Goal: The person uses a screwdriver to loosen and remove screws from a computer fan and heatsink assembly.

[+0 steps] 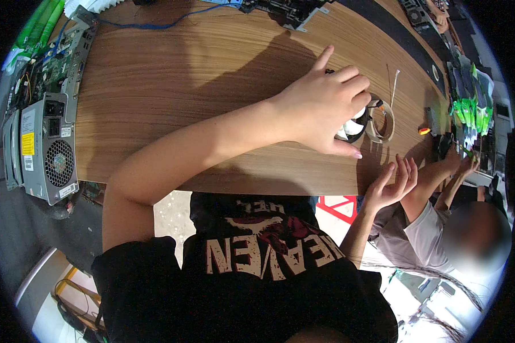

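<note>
My left hand [320, 111] stretches across the table to the right, palm down over a round fan [356, 127] with white blades and a black frame. Its thumb lies along the near side and its fingers curl over the far side, with the little finger sticking out. Much of the fan is hidden under the hand. Touching or just right of the fan is a pale ring [390, 132] that looks like a roll of tape. Off the table's near edge, my right hand [393, 184] is raised with fingers apart and loosely bent, holding nothing.
An opened computer case [68, 86] with a metal power supply [43, 140] stands at the left. A blue cable [149, 26] and a black metal part [294, 14] lie at the far edge. Another person [429, 228] sits close on the right, near green-and-clear packets [469, 97].
</note>
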{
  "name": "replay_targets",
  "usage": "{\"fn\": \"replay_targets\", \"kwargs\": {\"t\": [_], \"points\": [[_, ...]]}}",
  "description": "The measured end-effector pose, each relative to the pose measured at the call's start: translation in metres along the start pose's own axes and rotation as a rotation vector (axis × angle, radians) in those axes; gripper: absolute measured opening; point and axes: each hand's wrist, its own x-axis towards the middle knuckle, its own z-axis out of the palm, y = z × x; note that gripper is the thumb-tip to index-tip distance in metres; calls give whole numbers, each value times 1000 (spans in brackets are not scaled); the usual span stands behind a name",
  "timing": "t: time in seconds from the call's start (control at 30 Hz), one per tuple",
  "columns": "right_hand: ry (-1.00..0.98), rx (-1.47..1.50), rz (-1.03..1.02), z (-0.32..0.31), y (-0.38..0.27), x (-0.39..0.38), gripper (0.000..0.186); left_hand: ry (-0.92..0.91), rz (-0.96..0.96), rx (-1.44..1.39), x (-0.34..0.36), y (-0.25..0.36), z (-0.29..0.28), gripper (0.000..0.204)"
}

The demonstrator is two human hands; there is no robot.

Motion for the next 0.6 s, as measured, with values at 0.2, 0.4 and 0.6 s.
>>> {"fn": "replay_targets", "kwargs": {"t": [0.2,0.4,0.6], "points": [[-137,340,186,4,-3,-6,51,-2,2,36,0,0,-1,80],[-318,122,-145,4,-7,6,58,1,10,57,2,0,-2,80],[-358,250,51,4,-14,8,47,-36,13,55,2,1,-9,76]]}}
